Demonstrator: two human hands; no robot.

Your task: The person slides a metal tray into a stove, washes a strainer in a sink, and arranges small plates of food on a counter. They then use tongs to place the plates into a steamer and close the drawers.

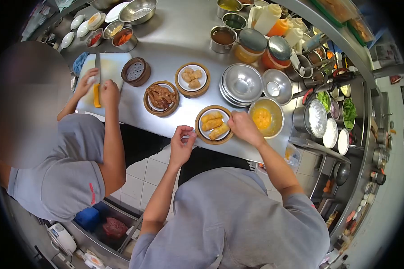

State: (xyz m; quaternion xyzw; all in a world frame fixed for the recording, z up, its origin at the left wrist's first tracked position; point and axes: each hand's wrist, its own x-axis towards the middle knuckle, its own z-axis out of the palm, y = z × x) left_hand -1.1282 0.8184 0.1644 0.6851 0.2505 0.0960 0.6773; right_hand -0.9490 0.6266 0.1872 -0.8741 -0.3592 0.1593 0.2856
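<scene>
A round bamboo steamer [201,137] sits near the front edge of the steel counter, holding a white plate [205,133] with golden fried rolls [212,125]. At its right rim, my right hand [246,128] is closed, fingertips against the bamboo. My left hand [182,144] is beside the left rim, fingers loosely bent and apart, with nothing visible in them. Just right of my right hand stands a metal bowl of beaten egg [262,118]. Behind the rolls are a steamer of brown braised pieces [161,97] and one of pale dumplings [192,78].
To the left, a co-worker's hands [109,94] work with a knife [98,67] and a yellow piece [97,96] on a white cutting board [116,67]. Stacked metal bowls [242,83], squeeze bottles [267,20] and lidded tubs [252,41] stand behind and right. An empty steamer [136,71] sits beside the board.
</scene>
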